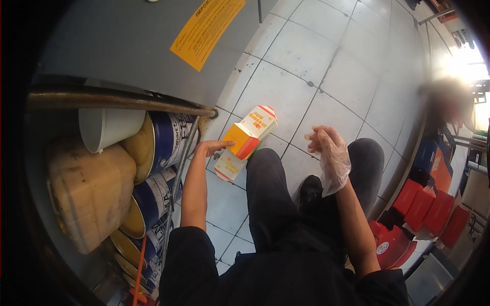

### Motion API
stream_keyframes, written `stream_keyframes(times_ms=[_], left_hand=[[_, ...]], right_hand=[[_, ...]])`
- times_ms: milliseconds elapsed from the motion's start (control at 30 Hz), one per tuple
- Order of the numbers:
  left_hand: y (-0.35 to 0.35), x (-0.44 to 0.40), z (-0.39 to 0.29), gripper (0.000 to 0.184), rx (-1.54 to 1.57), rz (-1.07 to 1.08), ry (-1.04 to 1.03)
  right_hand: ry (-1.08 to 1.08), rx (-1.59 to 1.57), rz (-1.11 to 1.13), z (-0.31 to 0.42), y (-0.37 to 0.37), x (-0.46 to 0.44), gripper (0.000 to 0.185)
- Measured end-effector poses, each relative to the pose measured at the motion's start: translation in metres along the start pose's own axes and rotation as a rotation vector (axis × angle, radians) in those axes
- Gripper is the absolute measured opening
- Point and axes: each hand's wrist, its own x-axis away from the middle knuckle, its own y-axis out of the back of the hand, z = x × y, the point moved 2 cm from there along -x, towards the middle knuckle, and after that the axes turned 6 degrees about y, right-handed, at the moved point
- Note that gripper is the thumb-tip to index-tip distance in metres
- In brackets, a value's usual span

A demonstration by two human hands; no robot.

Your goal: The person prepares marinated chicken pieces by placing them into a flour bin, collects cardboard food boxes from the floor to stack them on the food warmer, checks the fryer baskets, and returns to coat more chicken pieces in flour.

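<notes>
My left hand (208,148) grips a stack of folded food cartons (261,121) in white, yellow and red, with orange lettering on the white panels. Its thumb lies on the yellow panel while the other fingers go under the stack, out of sight. The cartons are beside my left knee, over the tiled floor. My right hand (331,155) wears a clear plastic glove and is raised between my knees. Its fingers are loosely bent and a little apart, and nothing shows in them.
Large blue-and-white tins (166,137), a yellowish jerrycan (94,188) and a white bucket (115,127) crowd the left under a metal bar (127,102). A grey cabinet (127,46) stands ahead left. Red boxes (423,206) line the right side, near a red bag-like item (390,245).
</notes>
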Motion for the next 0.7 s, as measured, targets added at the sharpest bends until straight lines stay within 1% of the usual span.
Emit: stream_keyframes(times_ms=[33,100,133,200,267,333,433,533,633,700], left_hand=[[-0.005,0.002,0.01,0.114,0.122,0.015,-0.066],[-0.015,-0.001,0.022,0.109,0.243,0.051,-0.096],[-0.016,-0.002,0.025,0.107,0.305,0.062,-0.118],[-0.014,0.002,0.031,0.108,0.335,0.092,-0.083],[-0.012,-0.002,0.038,0.109,0.354,0.108,-0.06],[-0.013,-0.005,0.048,0.112,0.363,0.105,-0.035],[-0.024,-0.007,0.054,0.115,0.409,0.044,-0.102],[-0.03,-0.013,0.063,0.115,0.477,0.057,-0.209],[-0.042,0.019,0.042,0.113,0.394,-0.026,-0.282],[-0.045,0.009,0.04,0.119,0.397,-0.145,-0.405]], right_hand=[[-0.036,-0.048,0.036,-0.003,-0.012,-0.005,0.027],[-0.1,-0.146,0.111,-0.011,-0.047,-0.016,0.028],[-0.094,-0.148,0.149,-0.019,-0.061,-0.02,0.028],[-0.08,-0.149,0.224,-0.038,-0.087,-0.025,0.028],[-0.135,-0.162,0.247,-0.045,-0.099,-0.02,0.028],[-0.161,-0.157,0.265,-0.05,-0.103,-0.013,0.027],[-0.188,-0.119,0.253,-0.059,-0.095,-0.018,0.028],[-0.232,-0.123,0.199,-0.053,-0.089,-0.017,0.028],[-0.214,-0.118,0.18,-0.052,-0.072,-0.011,0.029],[-0.212,-0.115,0.152,-0.048,-0.057,-0.005,0.029]])
